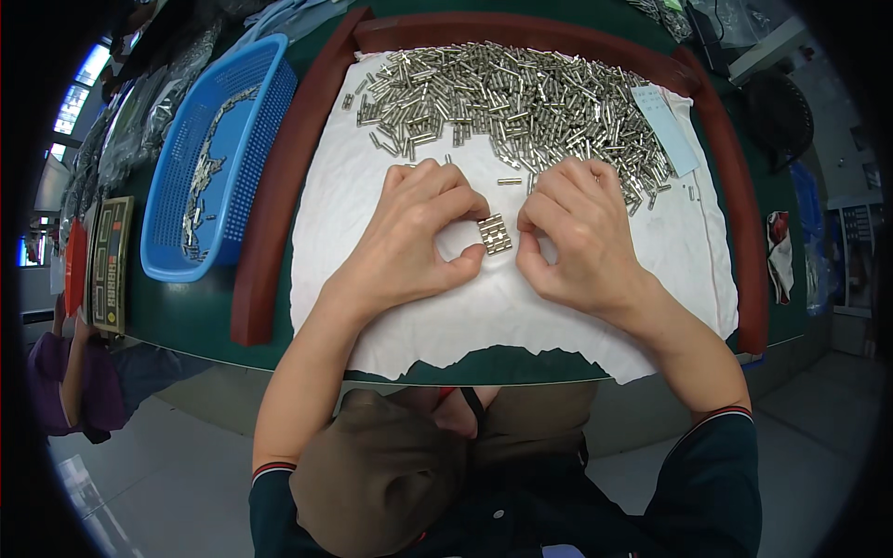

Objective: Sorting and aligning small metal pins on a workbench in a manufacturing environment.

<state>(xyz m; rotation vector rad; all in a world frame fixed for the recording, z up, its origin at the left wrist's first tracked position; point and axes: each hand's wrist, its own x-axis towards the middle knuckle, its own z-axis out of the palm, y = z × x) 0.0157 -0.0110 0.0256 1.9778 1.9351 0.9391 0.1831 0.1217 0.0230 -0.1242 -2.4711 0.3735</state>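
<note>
A small block of short silvery metal pins (495, 234), lined up side by side in rows, sits over the white cloth (419, 325). My left hand (409, 232) has its thumb and forefinger curled against the block's left edge. Just to the right of the block, my right hand (579, 237) is closed, its fingers bent toward the thumb. Whatever its fingertips hold, if anything, cannot be made out. One loose metal pin (509, 181) lies on the cloth between the hands. Beyond them spreads a large heap of similar pins (521, 93).
A dark red wooden frame (270, 214) borders the cloth on the left, far and right sides. To the left stands a blue perforated basket (251, 139) holding some metal pieces. A pale blue paper slip (666, 130) lies by the heap. Another person (79, 377) is at far left.
</note>
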